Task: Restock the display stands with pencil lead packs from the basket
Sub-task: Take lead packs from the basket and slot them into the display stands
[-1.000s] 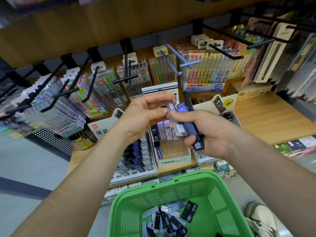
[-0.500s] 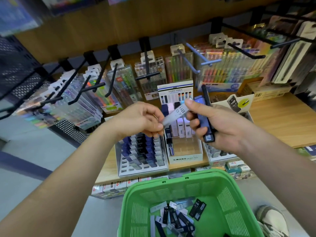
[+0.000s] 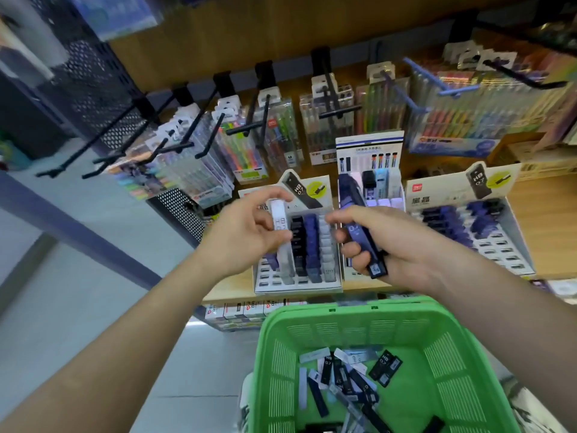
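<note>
Left hand [image 3: 246,232]: pinching a clear lead pack [image 3: 279,220] above the left display stand [image 3: 299,284].
Right hand [image 3: 384,242]: gripping blue lead packs [image 3: 362,235] (several, bunched).
Green basket [image 3: 452,364]: below.

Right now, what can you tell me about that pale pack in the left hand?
The pale pack is a slim, flat, translucent whitish case, plastic by its look, with grey "HB" print on its face. It stands nearly upright, pinched between thumb and fingers of the left hand, which covers its left edge. It is held in front of the left stand, just left of the black column of packs. Whether its lower end touches the stand cannot be told.
</note>
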Tool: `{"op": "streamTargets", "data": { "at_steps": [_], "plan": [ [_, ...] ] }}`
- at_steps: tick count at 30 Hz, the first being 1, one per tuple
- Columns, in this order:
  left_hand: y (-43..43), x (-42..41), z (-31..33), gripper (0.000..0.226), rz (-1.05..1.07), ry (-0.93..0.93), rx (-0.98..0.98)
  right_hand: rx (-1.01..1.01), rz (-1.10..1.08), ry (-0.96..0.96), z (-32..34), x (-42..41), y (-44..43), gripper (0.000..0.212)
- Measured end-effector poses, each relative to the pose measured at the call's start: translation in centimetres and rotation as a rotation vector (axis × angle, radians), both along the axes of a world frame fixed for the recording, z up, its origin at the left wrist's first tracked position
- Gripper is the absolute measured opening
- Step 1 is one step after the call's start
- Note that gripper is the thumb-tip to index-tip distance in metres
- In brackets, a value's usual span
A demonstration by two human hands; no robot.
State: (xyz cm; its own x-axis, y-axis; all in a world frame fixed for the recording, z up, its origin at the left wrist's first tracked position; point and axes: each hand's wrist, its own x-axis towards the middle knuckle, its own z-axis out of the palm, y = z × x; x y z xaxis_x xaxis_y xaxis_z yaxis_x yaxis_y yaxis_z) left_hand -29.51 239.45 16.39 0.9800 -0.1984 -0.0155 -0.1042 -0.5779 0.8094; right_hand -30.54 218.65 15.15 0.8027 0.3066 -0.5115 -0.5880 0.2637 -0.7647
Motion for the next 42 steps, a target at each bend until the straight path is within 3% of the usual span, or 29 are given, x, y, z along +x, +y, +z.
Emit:
{"op": "streamTargets", "data": {
  "at_steps": [3,9,12,21,35,42],
  "plan": [
    [2.8,0.6,-1.7,0.025,0.174,-0.018,-0.014,0.049,-0.08,0.054,-0.1,0.4,-0.5,0.012],
    [6.4,1.8,-5.8,0.017,0.253,0.023,0.188,0.029,-0.14,0.075,-0.9,1.1,-1.2,0.011],
    [6.7,2.3,-7.8,0.011,0.212,-0.041,0.38,0.043,-0.15,0.082,-1.1,1.1,-1.1,0.015],
    [6.8,5.0,-10.1,0.011,0.284,-0.237,0.568,0.057,-0.159,0.071,-1.4,1.2,-0.4,0.017],
    [7.0,6.7,-10.4,0.021,0.101,-0.151,0.628,0.094,-0.163,0.109,-1.5,1.2,-0.5,0.016],
    [6.5,7.3,-11.2,0.013,0.233,-0.162,0.514,0.11,-0.144,0.062,-1.2,0.8,-0.2,0.025]
  ]
}}
